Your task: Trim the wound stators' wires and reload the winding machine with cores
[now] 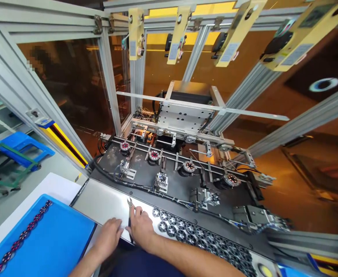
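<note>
Pliers [130,203], one pair: in the right hand [141,227], fingers folded over the handle, thumb at its near side; how firmly they pinch cannot be told. The head points away from the body, past the fingertips, parted at the tip, a hold that seems to leave it free of the hand.

Left hand [109,232]: just left of the pliers, fingers bent and close together; nothing is seen in them, though the palm is hidden.

Metal ledge [105,198]: under and beyond the fingers of both hands; bright and flat.

Black wheels [181,223], many: on the ledge, right of the right fingers, in close rows, probably so that they lie within easy reach.

Blue tray [56,231], one: left of the left fingers, on a white table [53,184]. Contents: red-and-black discs [30,226], one slanting, overlapping line along the far-left side, perhaps lined up for easy counting.

Round holders [154,161], four: well beyond the fingers, on a black deck [112,161], spaced apart. Contents: a disc with reddish marks in each, seemingly seated to stay level.
</note>
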The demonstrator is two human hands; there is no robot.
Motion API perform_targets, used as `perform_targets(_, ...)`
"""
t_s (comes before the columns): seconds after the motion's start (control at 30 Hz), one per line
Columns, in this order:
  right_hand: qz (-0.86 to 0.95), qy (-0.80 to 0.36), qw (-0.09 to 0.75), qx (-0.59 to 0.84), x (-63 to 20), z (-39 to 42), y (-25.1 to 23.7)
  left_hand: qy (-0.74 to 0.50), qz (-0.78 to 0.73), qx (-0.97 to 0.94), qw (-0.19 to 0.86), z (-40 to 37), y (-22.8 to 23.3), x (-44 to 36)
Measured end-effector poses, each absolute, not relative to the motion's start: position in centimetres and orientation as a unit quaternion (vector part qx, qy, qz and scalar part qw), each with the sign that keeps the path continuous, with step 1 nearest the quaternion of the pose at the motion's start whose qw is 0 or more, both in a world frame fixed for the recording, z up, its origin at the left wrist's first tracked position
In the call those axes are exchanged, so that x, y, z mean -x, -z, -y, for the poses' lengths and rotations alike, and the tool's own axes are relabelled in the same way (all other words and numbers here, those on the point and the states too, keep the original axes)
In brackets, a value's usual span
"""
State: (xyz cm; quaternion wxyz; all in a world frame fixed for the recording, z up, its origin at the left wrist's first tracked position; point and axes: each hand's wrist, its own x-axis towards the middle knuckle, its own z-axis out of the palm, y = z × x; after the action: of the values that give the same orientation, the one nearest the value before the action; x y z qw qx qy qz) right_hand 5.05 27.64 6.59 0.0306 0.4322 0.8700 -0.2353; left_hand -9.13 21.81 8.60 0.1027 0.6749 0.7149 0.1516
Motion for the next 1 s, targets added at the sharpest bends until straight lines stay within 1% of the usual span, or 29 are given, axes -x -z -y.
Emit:
perform_targets(0.1,-0.883,0.214,0.052,-0.415,-5.9,-28.3,-8.0,-0.142,-0.68,-0.709,0.125,-21.0,-6.9,9.1)
perform_targets(0.17,-0.901,0.206,0.049,-0.38,-7.5,-29.4,-9.8,-0.138,-0.668,-0.72,0.13,-21.5,-7.3,9.9)
perform_targets(0.23,-0.921,0.201,0.026,-0.331,-10.0,-31.5,-12.2,-0.136,-0.665,-0.725,0.121,-23.3,-9.3,11.8)
perform_targets(0.3,-0.937,0.191,-0.014,-0.292,-12.8,-35.0,-14.8,-0.137,-0.675,-0.72,0.088,-26.5,-12.3,14.3)
perform_targets(0.4,-0.943,0.161,-0.065,-0.284,-15.9,-42.1,-17.7,-0.135,-0.683,-0.717,0.031,-34.1,-17.1,17.5)
perform_targets(0.47,-0.945,0.144,-0.087,-0.282,-16.7,-47.1,-18.4,-0.126,-0.665,-0.736,0.012,-40.0,-19.2,18.4)
perform_targets(0.57,-0.95,0.128,-0.094,-0.269,-16.5,-52.6,-17.5,-0.094,-0.631,-0.77,0.012,-47.8,-19.7,18.3)
perform_targets(0.67,-0.951,0.12,-0.096,-0.268,-16.0,-55.1,-15.3,-0.049,-0.61,-0.791,0.021,-52.3,-18.0,17.5)
perform_targets(0.8,-0.948,0.117,-0.097,-0.281,-15.8,-56.0,-12.6,-0.001,-0.591,-0.806,0.033,-54.4,-15.7,17.3)
perform_targets(1.0,-0.945,0.117,-0.095,-0.289,-15.7,-57.2,-10.5,0.051,-0.581,-0.81,0.062,-56.1,-14.3,18.1)
